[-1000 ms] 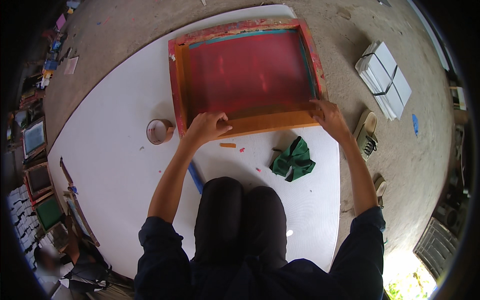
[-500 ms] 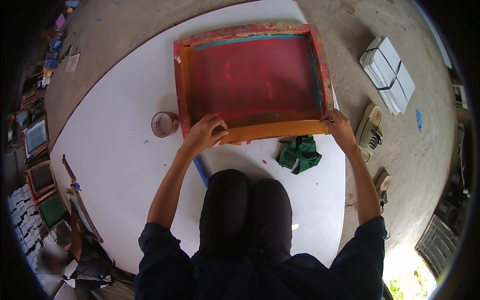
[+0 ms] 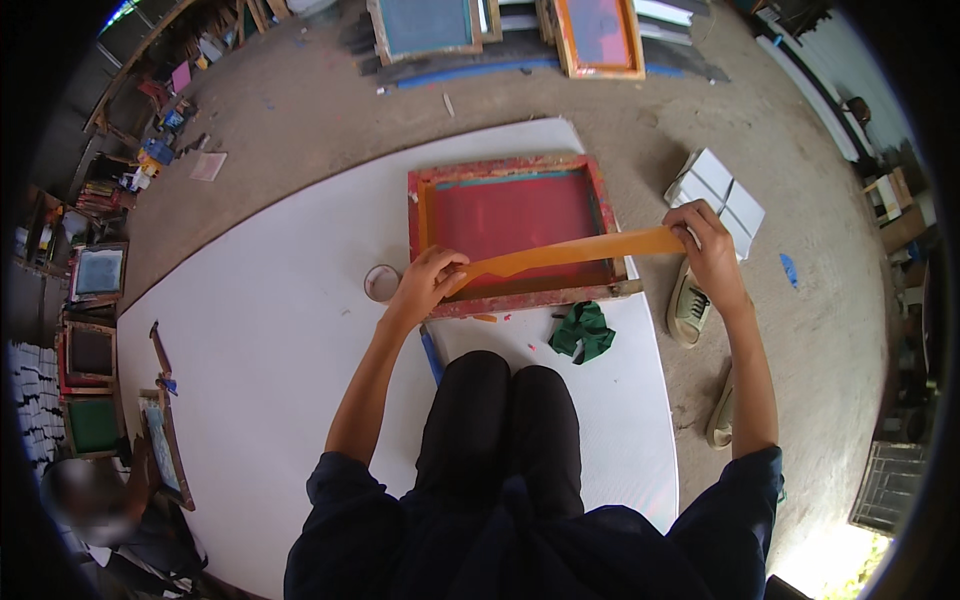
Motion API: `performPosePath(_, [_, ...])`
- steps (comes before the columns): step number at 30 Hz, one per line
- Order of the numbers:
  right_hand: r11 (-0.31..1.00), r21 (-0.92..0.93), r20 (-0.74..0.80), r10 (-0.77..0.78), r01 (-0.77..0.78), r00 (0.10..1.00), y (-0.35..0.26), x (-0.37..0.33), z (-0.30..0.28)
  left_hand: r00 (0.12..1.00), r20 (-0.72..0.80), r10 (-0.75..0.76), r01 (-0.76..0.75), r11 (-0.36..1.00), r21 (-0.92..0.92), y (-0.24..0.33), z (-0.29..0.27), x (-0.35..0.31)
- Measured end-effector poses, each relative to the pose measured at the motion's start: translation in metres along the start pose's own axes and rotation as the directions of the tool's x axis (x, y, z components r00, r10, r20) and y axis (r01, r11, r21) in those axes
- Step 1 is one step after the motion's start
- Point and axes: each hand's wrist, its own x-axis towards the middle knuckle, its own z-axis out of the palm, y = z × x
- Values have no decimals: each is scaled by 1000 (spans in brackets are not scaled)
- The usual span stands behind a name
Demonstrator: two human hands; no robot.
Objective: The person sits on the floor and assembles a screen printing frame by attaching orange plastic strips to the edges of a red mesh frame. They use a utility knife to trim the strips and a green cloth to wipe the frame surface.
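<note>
A long strip of orange-brown tape (image 3: 585, 252) stretches between my two hands, raised over the near part of a screen-printing frame (image 3: 520, 300). The frame has paint-stained red wooden sides and a red mesh (image 3: 510, 215). At the near left corner, my left hand (image 3: 425, 287) pinches one end of the tape. My right hand (image 3: 708, 248) grips the other end, beyond the frame's right side. A tape roll (image 3: 382, 283) rests left of the frame. Close to its near side lies a crumpled dark green cloth (image 3: 582, 332).
The white table (image 3: 260, 350) extends left. On the floor to the right are a strapped paper stack (image 3: 735, 195) and shoes (image 3: 690, 305). More framed screens (image 3: 600, 35) stand at the far side. Another person (image 3: 110, 510) sits at the lower left beside a frame.
The tape strip has come up off the frame's near side and now slants upward to the right. My right hand has moved right, away from the frame's corner. The view has tilted farther out.
</note>
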Motion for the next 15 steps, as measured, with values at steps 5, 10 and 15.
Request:
performPosePath(5, [990, -67, -152, -132, 123, 980, -64, 3, -56, 927, -158, 339, -302, 928, 220, 41, -52, -9])
performPosePath(10, [964, -224, -283, -207, 145, 936, -119, -18, -120, 931, -184, 316, -324, 946, -15, 89, -66, -33])
performPosePath(15, [968, -180, -334, -225, 172, 915, -162, -20, -158, 934, -150, 325, -342, 933, -112, 109, -82, -56])
